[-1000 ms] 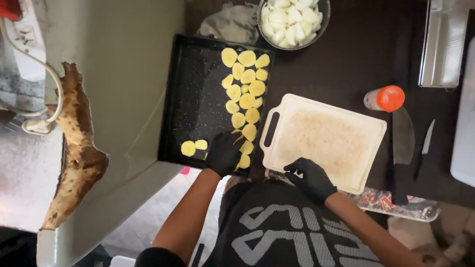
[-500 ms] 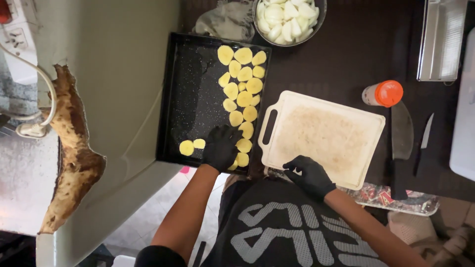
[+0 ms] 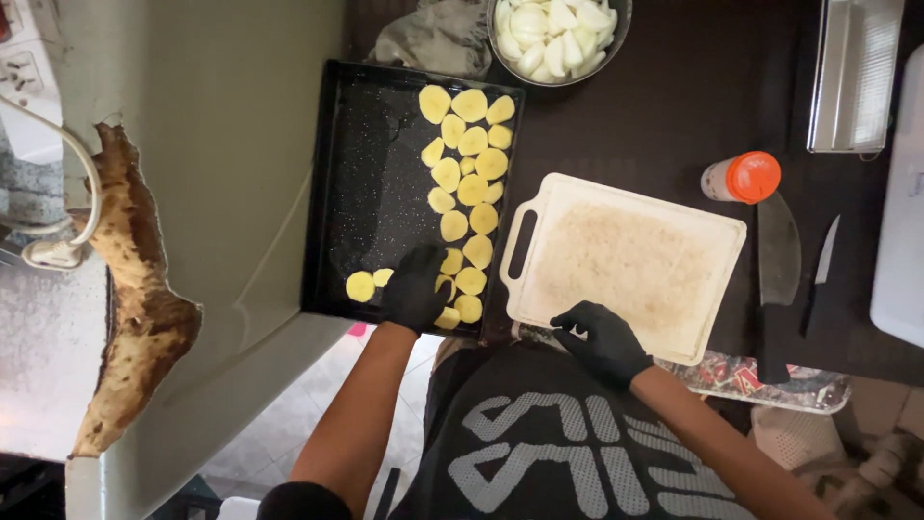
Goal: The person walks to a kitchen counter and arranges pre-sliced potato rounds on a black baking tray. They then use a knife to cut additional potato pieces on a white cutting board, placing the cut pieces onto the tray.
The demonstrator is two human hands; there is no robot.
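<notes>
Black-gloved and bent over the near end of a dark baking tray (image 3: 371,154), the left hand (image 3: 416,289) rested fingers-down among yellow potato slices (image 3: 470,169), its grip hidden from above, so whether it pinched a slice could not be told. The right hand (image 3: 602,339) lay at the near edge of a white cutting board (image 3: 630,265), fingers loosely curled and touching the rim, gripping nothing that showed.

The slices ran in an uneven band, 2 or 3 across, down the right side of the tray, with 2 more set apart to the left of the hand near the front rim. The left part of the tray lay bare. A metal bowl of pale peeled pieces (image 3: 556,29) stood beyond the tray's far end, and a cleaver (image 3: 778,265), a small knife (image 3: 821,265) and an orange-capped shaker (image 3: 741,178) sat on the dark bench (image 3: 674,116) to the right of the board.

Laying such slices well appeared to call for setting each one flat, edge beside edge without overlap, and starting the next row close against the last. Several slices in the band overlapped slightly, which could leave them cooking unevenly. The free hand on the board seemed well placed to steady it.
</notes>
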